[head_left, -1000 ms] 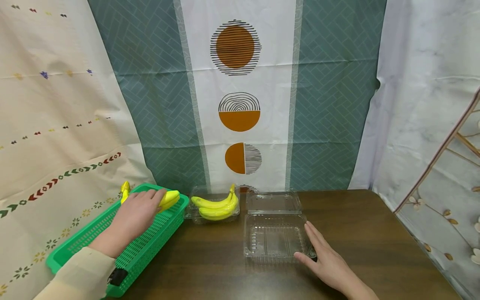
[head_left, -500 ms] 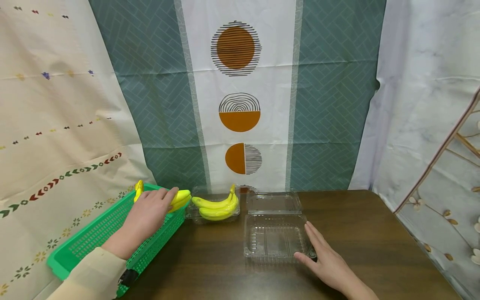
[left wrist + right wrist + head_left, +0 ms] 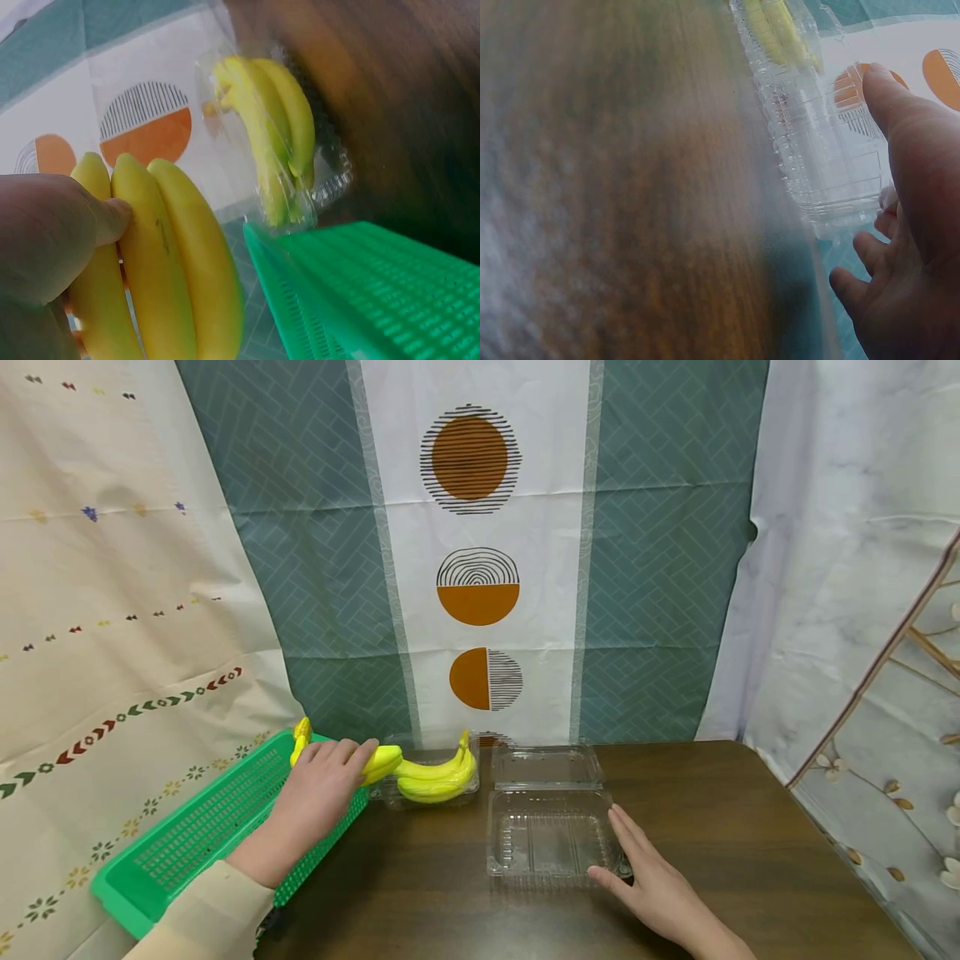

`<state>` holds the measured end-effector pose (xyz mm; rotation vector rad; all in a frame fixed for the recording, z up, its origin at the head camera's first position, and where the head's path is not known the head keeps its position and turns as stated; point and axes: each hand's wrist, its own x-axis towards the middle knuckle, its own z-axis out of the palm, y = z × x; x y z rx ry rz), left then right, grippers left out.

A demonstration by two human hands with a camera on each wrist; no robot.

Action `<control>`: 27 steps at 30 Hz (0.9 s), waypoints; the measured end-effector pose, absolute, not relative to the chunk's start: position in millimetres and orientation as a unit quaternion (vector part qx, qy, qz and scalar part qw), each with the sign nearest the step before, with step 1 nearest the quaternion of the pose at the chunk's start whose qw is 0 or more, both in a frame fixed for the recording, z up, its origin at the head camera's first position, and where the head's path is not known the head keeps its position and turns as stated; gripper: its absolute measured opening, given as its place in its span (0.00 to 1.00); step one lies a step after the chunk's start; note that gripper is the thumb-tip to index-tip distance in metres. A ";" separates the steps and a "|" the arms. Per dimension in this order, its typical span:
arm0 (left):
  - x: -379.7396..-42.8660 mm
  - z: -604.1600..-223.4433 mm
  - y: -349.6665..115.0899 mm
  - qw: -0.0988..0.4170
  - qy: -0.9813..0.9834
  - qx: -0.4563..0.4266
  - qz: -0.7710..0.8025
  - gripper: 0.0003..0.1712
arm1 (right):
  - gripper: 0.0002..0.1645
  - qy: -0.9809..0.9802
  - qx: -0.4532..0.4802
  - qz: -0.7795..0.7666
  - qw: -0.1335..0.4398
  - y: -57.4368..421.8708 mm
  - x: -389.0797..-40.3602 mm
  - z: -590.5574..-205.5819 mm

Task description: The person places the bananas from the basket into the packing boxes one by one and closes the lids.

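Bunch of smooth yellow bananas (image 3: 154,262), gripped in the left hand (image 3: 318,789), held by the far end of a green perforated plastic basket (image 3: 210,810), brown wooden tabletop's (image 3: 697,835) left edge. Handling, as judged: grip firm, bunch clear of basket. Fruit plump; dark mark on one. Right hand (image 3: 660,889), fingers straight, thumb apart, beside a hinged clear-plastic box (image 3: 551,835), lid back, mid-tabletop. Second yellow banana bunch (image 3: 438,789), clear-boxed, far edge.

brown table (image 3: 720,827) | green-white cloth (image 3: 667,568) | cream patterned cloth (image 3: 127,568) | marbled cloth (image 3: 840,610)
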<state>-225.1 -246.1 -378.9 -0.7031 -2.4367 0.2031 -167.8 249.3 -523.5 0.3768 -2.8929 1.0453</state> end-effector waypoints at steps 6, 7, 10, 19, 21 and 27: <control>-224.7 -382.8 -234.4 0.298 -0.913 -0.271 0.064 0.39 | 0.64 -0.934 0.118 0.336 0.010 249.4 -167.5 -523.4; -224.6 -383.2 -232.5 0.297 -0.913 -0.272 0.063 0.38 | 0.64 -0.934 0.118 0.336 0.010 249.4 -167.6 -523.5; -224.8 -383.4 -226.2 0.292 -0.914 -0.275 0.059 0.36 | 0.64 -0.934 0.119 0.335 0.013 249.2 -167.6 -523.6; -225.4 -388.1 -213.8 0.289 -0.911 -0.289 0.045 0.37 | 0.64 -0.934 0.118 0.338 0.011 248.8 -168.1 -524.1; -225.6 -389.5 -211.5 0.290 -0.910 -0.292 0.045 0.38 | 0.64 -0.934 0.117 0.338 0.011 248.9 -168.0 -523.9; -226.4 -392.9 -201.4 0.292 -0.907 -0.302 0.036 0.41 | 0.63 -0.933 0.118 0.338 0.015 249.1 -167.7 -523.3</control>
